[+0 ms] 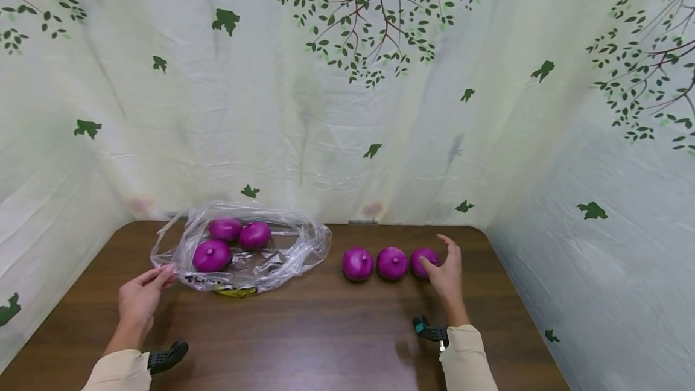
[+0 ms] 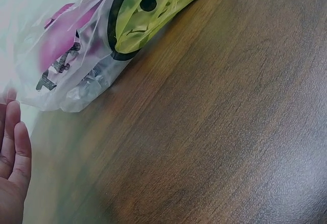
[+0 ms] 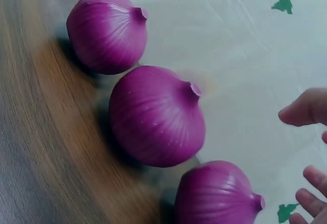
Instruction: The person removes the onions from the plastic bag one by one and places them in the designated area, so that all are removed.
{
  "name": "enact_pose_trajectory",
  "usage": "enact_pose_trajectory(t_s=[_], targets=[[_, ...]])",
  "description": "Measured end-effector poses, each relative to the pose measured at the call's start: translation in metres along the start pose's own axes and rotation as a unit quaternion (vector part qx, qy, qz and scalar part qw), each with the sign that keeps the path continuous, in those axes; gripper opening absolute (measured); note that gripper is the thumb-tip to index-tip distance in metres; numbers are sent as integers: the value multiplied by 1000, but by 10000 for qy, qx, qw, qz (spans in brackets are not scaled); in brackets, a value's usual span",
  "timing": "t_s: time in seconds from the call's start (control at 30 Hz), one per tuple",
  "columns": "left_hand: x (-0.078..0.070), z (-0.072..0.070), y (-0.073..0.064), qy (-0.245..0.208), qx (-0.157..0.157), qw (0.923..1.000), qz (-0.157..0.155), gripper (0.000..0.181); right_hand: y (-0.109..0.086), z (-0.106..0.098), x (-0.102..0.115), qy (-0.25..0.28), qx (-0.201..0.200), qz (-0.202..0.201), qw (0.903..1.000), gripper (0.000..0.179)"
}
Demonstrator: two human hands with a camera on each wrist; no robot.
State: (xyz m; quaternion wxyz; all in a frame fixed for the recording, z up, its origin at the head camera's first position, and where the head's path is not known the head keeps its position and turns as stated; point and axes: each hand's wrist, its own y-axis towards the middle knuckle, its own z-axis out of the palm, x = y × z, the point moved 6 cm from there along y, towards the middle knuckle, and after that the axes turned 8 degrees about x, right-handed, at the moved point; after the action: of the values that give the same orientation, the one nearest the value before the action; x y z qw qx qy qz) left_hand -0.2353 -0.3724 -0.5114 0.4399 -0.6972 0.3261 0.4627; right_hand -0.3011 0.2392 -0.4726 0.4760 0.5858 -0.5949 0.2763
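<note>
My left hand [image 1: 140, 297] pinches the near left edge of a clear plastic bag [image 1: 295, 258] that lies on the table. Three purple onions [image 1: 212, 256] sit inside it. In the left wrist view the bag [image 2: 82, 89] shows black lettering and a yellow print; only part of the hand [image 2: 13, 157] appears. Three more onions stand in a row right of the bag: a left one [image 1: 357, 264], a middle one [image 1: 392, 263] and a right one [image 1: 422, 260]. My right hand [image 1: 449, 276] is at the right onion, thumb and fingers spread. The right wrist view shows a gap between the fingers [image 3: 311, 203] and that onion [image 3: 217, 193].
A brown wooden table [image 1: 304, 336] carries everything. Behind it and at both sides hangs a pale curtain [image 1: 326, 119] with printed leaves and branches. Dark straps with devices [image 1: 431, 329] are worn on both wrists.
</note>
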Motion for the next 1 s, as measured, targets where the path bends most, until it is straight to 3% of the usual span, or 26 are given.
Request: enact_pose_trajectory(t_s=[0.27,0.37,0.73,1.0], targets=[[-3,0,1,219,-93,9996,117,63,0,9,10,185,-240,-438,9986,57],[-1,-1,0,107,-108,9997,183,61,1,13,15,200,-271,-564,9978,55],[-3,0,-1,111,26,9999,102,59,5,34,33,199,67,-929,9955,55],[-1,0,-3,59,2,10000,49,65,8,62,48,323,533,-1051,9925,56]])
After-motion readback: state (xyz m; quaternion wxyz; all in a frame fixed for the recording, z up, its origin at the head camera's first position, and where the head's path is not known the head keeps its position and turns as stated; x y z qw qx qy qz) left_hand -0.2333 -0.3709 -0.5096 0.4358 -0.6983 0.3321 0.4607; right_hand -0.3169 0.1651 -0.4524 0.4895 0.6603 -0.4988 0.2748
